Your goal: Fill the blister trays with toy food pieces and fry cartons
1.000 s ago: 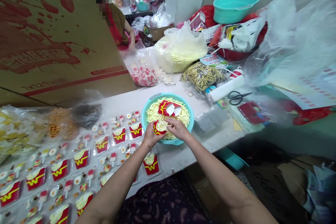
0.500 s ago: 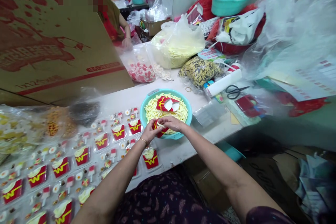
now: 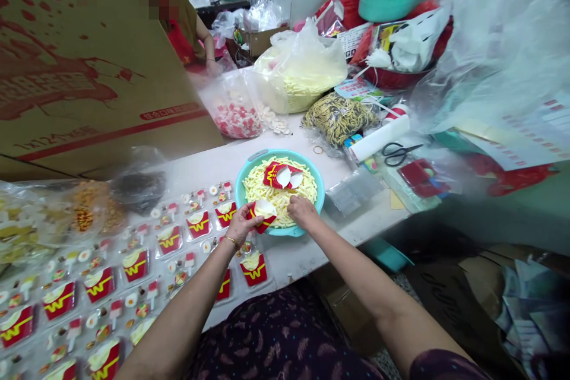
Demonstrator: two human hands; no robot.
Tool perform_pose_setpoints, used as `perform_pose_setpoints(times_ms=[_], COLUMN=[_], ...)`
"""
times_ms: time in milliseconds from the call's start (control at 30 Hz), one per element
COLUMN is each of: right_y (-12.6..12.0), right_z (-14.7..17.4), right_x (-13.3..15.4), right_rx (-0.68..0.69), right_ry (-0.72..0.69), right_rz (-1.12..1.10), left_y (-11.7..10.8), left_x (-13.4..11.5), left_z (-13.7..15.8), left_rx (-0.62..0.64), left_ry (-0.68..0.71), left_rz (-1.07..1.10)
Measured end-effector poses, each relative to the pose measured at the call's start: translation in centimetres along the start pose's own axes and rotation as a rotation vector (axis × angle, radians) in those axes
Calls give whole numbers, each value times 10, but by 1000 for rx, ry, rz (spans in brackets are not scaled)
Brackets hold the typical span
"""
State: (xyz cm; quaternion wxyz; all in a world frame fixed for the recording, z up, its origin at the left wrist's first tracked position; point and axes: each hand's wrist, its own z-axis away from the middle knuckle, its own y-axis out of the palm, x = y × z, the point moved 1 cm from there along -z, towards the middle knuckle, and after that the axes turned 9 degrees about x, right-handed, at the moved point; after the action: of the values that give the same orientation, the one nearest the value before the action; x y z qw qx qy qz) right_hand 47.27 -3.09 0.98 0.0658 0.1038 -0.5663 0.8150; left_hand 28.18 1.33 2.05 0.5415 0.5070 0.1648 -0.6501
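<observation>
My left hand point(image 3: 241, 227) holds a small red fries carton point(image 3: 267, 224) with a yellow W over the left part of a turquoise basin point(image 3: 320, 181). Pale sticks show in the carton's white mouth. Miniature pale-yellow fries point(image 3: 256, 189) fill the basin. On top of them lies a stack of flat red cartons point(image 3: 271, 175) with white insides. My right hand point(image 3: 303, 212) is down at the fries on the basin's right side, fingers drawn together; what they pinch is hidden. Left of the basin stand rows of clear trays, each with a filled red carton point(image 3: 198, 225) and tiny food pieces.
A big cardboard box point(image 3: 111, 101) walls off the back left; a person's arm point(image 3: 207, 41) shows behind it. Bags of small pieces point(image 3: 238, 116), a bag of yellow fries point(image 3: 307, 86), scissors point(image 3: 398, 154) and a white roll point(image 3: 383, 139) lie behind and right.
My hands have parted. The left has drawn the carton a little left and turned its mouth upward; the right has left the carton and gone right, down to the fries.
</observation>
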Motion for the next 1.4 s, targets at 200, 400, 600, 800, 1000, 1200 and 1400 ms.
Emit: perform_pose_setpoints(times_ms=[200, 400, 600, 800, 1000, 1200, 1400], right_y=[-6, -3, -14, 3, 12, -14, -44], right_z=[-1, -4, 6, 0, -8, -4, -16], right_x=[-8, -3, -28, -2, -4, -19, 21], right_rx=[-1, 20, -94, -11, -20, -6, 49], right_ry=[-114, -118, 39, -63, -86, 47, -98], right_rz=[50, 39, -445, -250, -333, -1149, -1064], left_y=[-5, -6, -12, -13, -20, -18, 5], left_x=[1, 2, 4, 8, 6, 5, 9], left_z=[4, 4, 5, 2, 5, 10, 1], left_rx=[32, 78, 67, 40, 35, 24, 86], left_ry=[-18, -29, -31, -20, -2, -22, -17], left_rz=[-20, -18, -26, -11, -7, -1, 35])
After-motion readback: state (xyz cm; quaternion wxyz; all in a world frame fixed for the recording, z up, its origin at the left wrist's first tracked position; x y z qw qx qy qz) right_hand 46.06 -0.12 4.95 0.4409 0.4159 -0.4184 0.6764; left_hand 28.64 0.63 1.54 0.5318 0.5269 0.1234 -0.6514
